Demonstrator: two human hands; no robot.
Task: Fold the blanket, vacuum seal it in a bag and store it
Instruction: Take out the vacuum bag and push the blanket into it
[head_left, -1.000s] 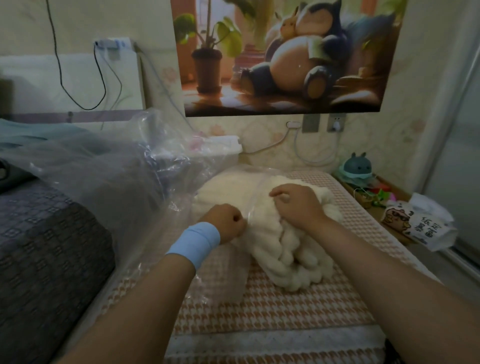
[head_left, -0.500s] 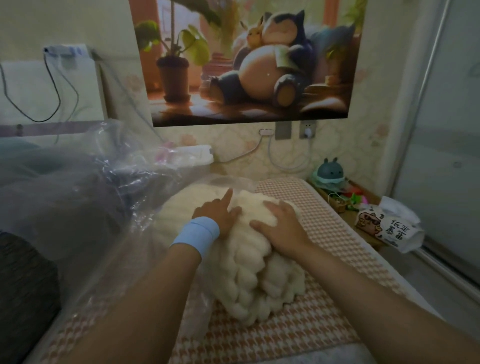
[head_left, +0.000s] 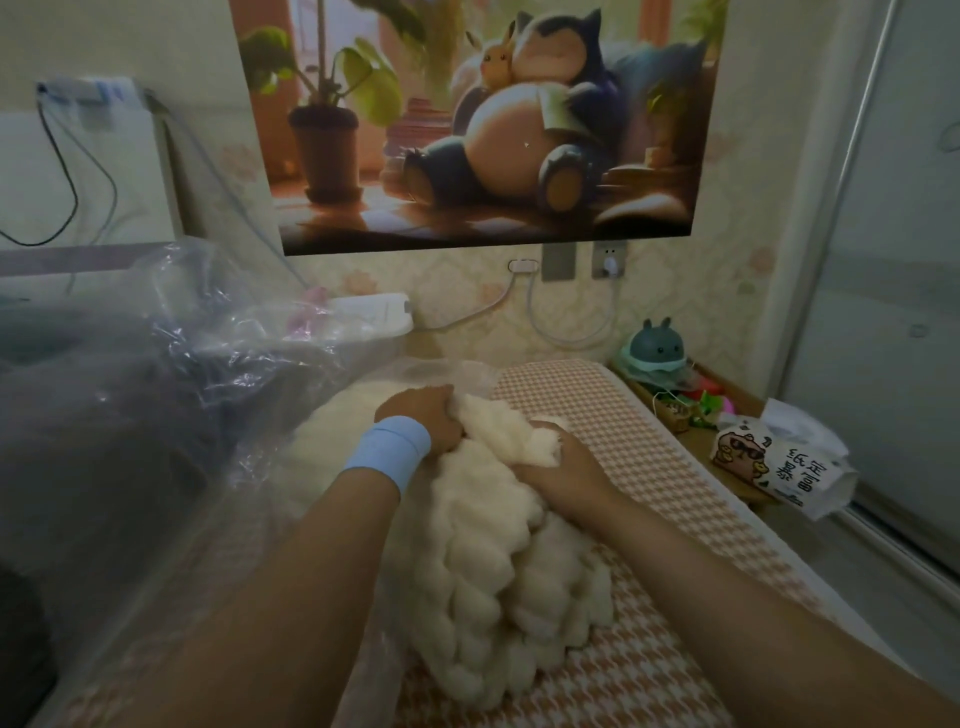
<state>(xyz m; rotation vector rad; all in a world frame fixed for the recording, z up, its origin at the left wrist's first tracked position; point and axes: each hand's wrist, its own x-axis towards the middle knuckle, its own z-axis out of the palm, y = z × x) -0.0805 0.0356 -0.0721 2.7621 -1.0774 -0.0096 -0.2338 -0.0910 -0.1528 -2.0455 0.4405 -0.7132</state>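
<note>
A folded cream fluffy blanket (head_left: 493, 582) lies on the houndstooth mattress (head_left: 613, 431), its far part inside the mouth of a clear plastic bag (head_left: 171, 395) that billows up on the left. My left hand (head_left: 426, 415), with a blue wristband, grips the blanket's top fold at the bag's opening. My right hand (head_left: 561, 467) grips the same fold just to the right, its fingers sunk in the pile.
A dark quilt (head_left: 62, 467) lies under the bag at left. A white charger box (head_left: 374, 312) sits by the wall. A bedside shelf holds a teal toy (head_left: 655, 347) and a tissue pack (head_left: 769, 462). A sliding door (head_left: 893, 312) stands at right.
Both hands went from lying flat on the blanket to gripping its top fold. The blanket's far end has slid deeper into the bag. The view has moved closer.
</note>
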